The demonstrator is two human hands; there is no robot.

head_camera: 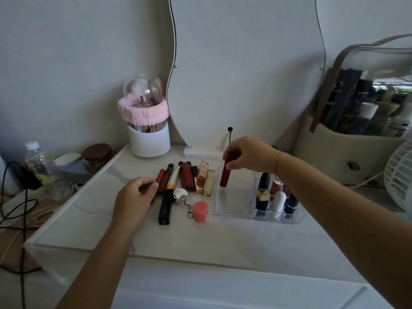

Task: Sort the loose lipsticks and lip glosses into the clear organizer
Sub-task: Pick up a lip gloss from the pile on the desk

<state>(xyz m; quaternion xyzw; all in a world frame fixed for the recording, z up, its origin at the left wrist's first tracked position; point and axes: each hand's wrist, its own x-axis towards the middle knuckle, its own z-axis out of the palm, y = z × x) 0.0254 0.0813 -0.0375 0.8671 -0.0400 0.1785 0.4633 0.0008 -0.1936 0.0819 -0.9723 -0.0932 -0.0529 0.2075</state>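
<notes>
My right hand (247, 156) grips a dark red lip gloss tube (225, 175) upright by its top, its lower end just above the wide left section of the clear organizer (231, 209). Several lipsticks (263, 192) stand in the organizer's small right cells. My left hand (133, 197) is closed around a thin red tube (159, 178) at the left edge of the loose pile. That pile (187, 177) of lipsticks and glosses lies on the white tabletop, left of the organizer. A long black tube (166, 206) lies at its front.
A pink round jar (200, 211) and a silver heart keychain (180, 195) lie in front of the pile. A white brush holder with a pink band (148, 132) stands behind. A wavy mirror (245, 63), a cosmetics bag (365, 121), a fan (399, 175) and a bottle (35, 159) surround the tabletop.
</notes>
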